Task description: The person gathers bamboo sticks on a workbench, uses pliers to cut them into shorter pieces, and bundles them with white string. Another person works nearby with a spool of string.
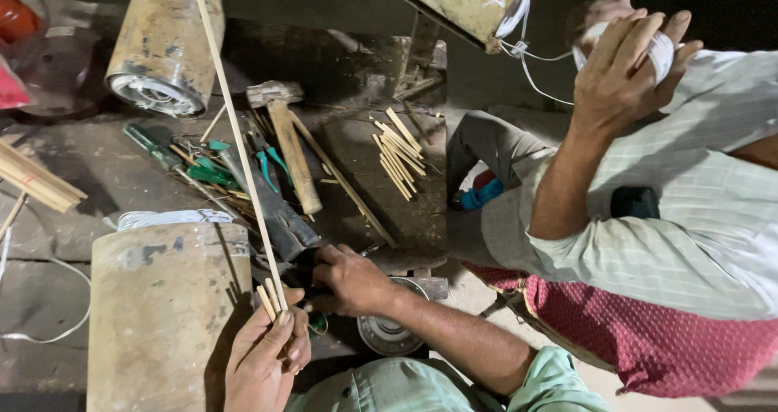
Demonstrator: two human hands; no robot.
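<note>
My left hand [261, 362] is closed on a long thin bamboo stick [235, 128] that rises up and to the left, plus a few short sticks [267, 301]. My right hand [350, 279] is curled round the dark handle end of a heavy metal blade [279, 209] lying on the work surface. The handle itself is mostly hidden under my fingers. The two hands are close together, just right of a rusty metal cylinder [166, 315].
A mallet [288, 149], green-handled pliers [212, 171], a screwdriver [150, 143] and several short bamboo slivers [397, 153] lie on the dark bench. Another cylinder [166, 43] lies at the back. A person in a striped shirt [689, 217] holds a white thread spool [660, 51].
</note>
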